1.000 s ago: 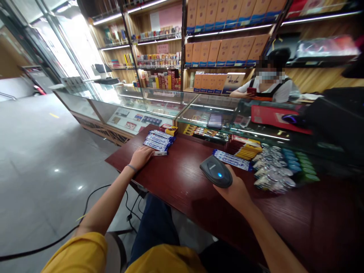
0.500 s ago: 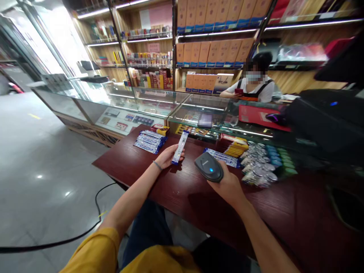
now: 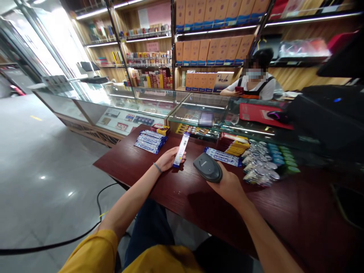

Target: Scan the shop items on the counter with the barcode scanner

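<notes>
My left hand [image 3: 168, 158] is closed on a long narrow white packet with blue ends [image 3: 181, 149], held tilted above the table; a small barcode shows near its upper end. In my right hand [image 3: 229, 184] is a dark grey barcode scanner [image 3: 208, 167], its head turned toward the packet and apart from it. Left of the packet lies a stack of similar blue-and-white packets [image 3: 150, 141]. More packets of that kind [image 3: 222, 156] lie behind the scanner, beside a stack of red-and-yellow packs [image 3: 234, 144].
Several silver-topped packages [image 3: 260, 167] stand right of the scanner, with blue and green packs [image 3: 289, 158] beside them. Behind the dark red table [image 3: 113, 161] runs a glass display counter [image 3: 159, 110]. A masked person [image 3: 256, 83] holds a phone behind it. A black cable [image 3: 98, 204] trails at left.
The packet in my left hand has turned slightly, so its barcode side shows more brightly. The blue light on top of the scanner is no longer lit.
</notes>
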A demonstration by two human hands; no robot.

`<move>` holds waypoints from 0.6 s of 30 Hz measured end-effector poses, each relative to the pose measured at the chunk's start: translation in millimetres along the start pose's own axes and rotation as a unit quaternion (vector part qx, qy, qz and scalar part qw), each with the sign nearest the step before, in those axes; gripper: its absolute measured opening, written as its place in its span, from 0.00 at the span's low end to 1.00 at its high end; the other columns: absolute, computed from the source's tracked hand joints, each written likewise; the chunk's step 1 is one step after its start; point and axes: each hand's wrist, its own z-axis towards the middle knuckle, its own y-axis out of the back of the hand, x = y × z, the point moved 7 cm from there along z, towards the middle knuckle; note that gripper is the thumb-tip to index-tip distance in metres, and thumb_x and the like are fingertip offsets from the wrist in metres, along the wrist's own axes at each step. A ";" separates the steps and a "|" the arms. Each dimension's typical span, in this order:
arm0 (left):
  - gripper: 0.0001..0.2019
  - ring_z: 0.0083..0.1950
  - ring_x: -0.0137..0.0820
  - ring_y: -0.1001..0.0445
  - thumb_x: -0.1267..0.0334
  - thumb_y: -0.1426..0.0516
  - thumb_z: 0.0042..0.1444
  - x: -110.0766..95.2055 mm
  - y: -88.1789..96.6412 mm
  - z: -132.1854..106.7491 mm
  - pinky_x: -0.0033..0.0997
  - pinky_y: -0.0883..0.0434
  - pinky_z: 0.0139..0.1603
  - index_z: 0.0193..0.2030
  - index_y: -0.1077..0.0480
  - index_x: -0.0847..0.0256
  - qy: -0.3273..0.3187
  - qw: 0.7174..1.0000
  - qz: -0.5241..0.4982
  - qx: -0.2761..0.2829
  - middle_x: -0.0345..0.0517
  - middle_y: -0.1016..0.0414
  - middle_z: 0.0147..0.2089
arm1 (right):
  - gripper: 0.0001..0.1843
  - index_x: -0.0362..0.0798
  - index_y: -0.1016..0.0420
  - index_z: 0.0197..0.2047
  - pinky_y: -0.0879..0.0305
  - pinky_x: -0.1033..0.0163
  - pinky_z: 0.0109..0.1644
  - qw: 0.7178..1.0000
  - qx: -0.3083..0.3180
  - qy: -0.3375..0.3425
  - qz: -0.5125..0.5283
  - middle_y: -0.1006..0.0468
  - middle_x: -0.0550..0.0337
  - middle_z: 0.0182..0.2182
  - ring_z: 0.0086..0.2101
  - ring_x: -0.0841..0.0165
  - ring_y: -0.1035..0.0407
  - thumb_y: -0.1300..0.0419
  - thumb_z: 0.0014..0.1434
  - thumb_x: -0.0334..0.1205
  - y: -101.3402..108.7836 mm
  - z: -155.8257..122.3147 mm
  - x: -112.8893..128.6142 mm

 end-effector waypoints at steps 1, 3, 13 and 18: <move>0.13 0.40 0.33 0.19 0.60 0.40 0.65 -0.3 -0.4 -0.7 0.36 0.20 0.42 0.53 0.28 0.63 -0.001 1.000 -0.007 0.002 0.54 0.21 0.48 | 0.24 0.53 0.34 0.57 0.31 0.60 0.33 1.000 -0.009 -0.009 0.004 0.16 0.58 0.37 0.34 0.55 0.19 0.38 0.57 0.45 1.2 0.1 -1.5; 0.12 0.41 0.33 0.19 0.60 0.41 0.65 -1.5 -1.9 -2.3 0.36 0.20 0.43 0.52 0.29 0.63 -0.007 1.000 -0.022 0.006 0.54 0.20 0.48 | 0.24 0.53 0.34 0.56 0.31 0.61 0.33 0.999 -0.013 -0.027 0.016 0.16 0.59 0.37 0.34 0.56 0.19 0.39 0.57 0.44 3.4 0.8 -4.4; 0.17 0.49 0.34 0.20 0.58 0.35 0.59 -22.6 -22.9 -1.0 0.38 0.25 0.54 0.53 0.28 0.61 -0.133 0.985 0.113 0.001 0.53 0.21 0.54 | 0.25 0.55 0.30 0.54 0.28 0.58 0.38 0.977 -0.055 -0.157 0.133 0.16 0.58 0.35 0.42 0.53 0.20 0.35 0.53 0.48 17.7 2.6 -28.5; 0.13 0.52 0.38 0.22 0.63 0.39 0.61 -30.0 -51.7 4.0 0.40 0.28 0.58 0.52 0.24 0.60 -0.269 0.845 0.461 -0.032 0.50 0.19 0.51 | 0.29 0.52 0.30 0.57 0.26 0.56 0.37 0.962 -0.133 -0.154 0.180 0.17 0.56 0.36 0.38 0.55 0.20 0.35 0.52 0.48 30.7 1.4 -39.5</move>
